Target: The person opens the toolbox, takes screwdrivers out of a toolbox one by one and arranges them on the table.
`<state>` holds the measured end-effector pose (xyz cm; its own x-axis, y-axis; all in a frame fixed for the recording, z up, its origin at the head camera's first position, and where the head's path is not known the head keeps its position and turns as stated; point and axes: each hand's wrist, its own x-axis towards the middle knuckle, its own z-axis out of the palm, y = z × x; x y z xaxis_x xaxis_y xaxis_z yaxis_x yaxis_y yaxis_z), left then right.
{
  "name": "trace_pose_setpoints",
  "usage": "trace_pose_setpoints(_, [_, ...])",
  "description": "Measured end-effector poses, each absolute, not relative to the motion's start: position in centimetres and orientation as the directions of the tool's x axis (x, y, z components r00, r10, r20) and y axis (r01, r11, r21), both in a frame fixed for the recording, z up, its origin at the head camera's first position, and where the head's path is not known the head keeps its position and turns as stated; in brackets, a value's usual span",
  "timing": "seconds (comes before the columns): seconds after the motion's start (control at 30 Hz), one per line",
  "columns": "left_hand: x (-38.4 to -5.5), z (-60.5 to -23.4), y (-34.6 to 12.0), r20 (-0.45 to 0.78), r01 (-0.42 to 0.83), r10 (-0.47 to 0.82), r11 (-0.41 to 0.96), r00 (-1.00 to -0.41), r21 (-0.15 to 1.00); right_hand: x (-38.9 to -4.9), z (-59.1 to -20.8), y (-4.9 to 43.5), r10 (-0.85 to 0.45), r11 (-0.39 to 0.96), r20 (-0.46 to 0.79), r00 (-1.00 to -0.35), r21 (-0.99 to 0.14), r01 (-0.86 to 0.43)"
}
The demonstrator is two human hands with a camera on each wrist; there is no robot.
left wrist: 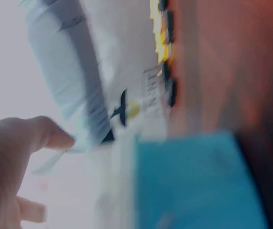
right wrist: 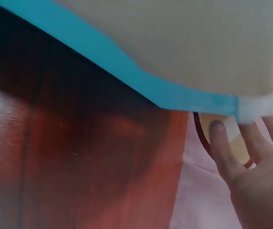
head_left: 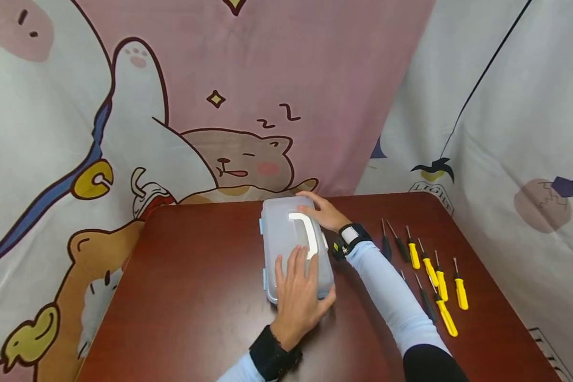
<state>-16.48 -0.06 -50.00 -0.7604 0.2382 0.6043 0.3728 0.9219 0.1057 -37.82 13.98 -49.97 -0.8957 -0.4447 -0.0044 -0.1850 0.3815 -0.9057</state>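
A box (head_left: 281, 228) with a translucent lid and a white carrying handle (head_left: 310, 231) stands on the table, its long side running away from me. My left hand (head_left: 297, 300) lies on the near part of the lid, fingers straight and pointing at the handle, thumb out toward the right edge. At the far right corner, my right hand (head_left: 328, 215) touches the box with fingers extended. In the left wrist view, the blurred blue side of the box (left wrist: 194, 181) shows near the left hand (left wrist: 5, 157). Beside the box's blue rim (right wrist: 127, 62), the right wrist view shows the right hand's spread fingers (right wrist: 221, 143).
To the right lie several screwdrivers, some with yellow handles (head_left: 461, 294) and some with black ones (head_left: 427, 305). The brown table (head_left: 196, 286) ends at the back against a cartoon-printed cloth (head_left: 344, 79). My right forearm (head_left: 391, 297) reaches between the box and the screwdrivers.
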Motion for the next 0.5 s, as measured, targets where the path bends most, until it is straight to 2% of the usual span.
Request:
trace_pose_setpoints(0.17, [-17.4, -51.5, 2.1, 0.657, 0.272, 0.206, 0.962, -0.725, -0.001, -37.6, -50.7, 13.7, -0.399, 0.339, 0.015, -0.917, -0.926, -0.163])
trace_pose_setpoints(0.3, [-17.7, -52.0, 2.1, 0.682, 0.270, 0.228, 0.962, -0.695, -0.046, -37.3, -51.2, 13.5, -0.332, 0.298, 0.034, -0.943, -0.945, -0.139])
trace_pose_setpoints(0.5, [-17.5, -52.1, 1.8, 0.659, 0.273, 0.241, 0.960, -0.712, -0.056, -37.0, -51.5, 13.3, -0.329, 0.292, 0.046, -0.943, -0.945, -0.148])
